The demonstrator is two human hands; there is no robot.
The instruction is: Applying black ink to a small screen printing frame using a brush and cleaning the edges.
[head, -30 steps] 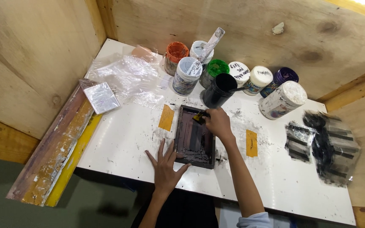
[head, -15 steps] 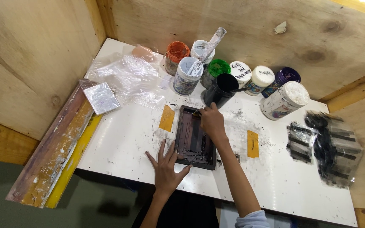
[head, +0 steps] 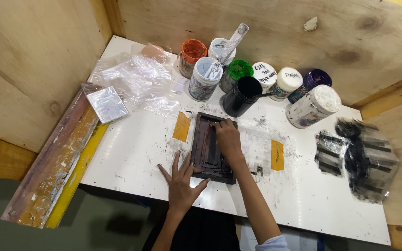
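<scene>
Pressing left hand (head: 181, 181) spread flat on dark frame (head: 211, 148); right hand (head: 228, 138) curled atop it.

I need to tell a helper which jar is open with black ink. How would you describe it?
On the white table, find the row of jars along the back wall. The black jar stands just beyond the dark frame; alone among them it is lidless, with a stick inside.

White ink-smeared table (head: 131, 153), dark screen frame (head: 206, 148), paint jars (head: 204, 79), yellow tape patches (head: 181, 127), crumpled plastic (head: 136, 81)
</scene>
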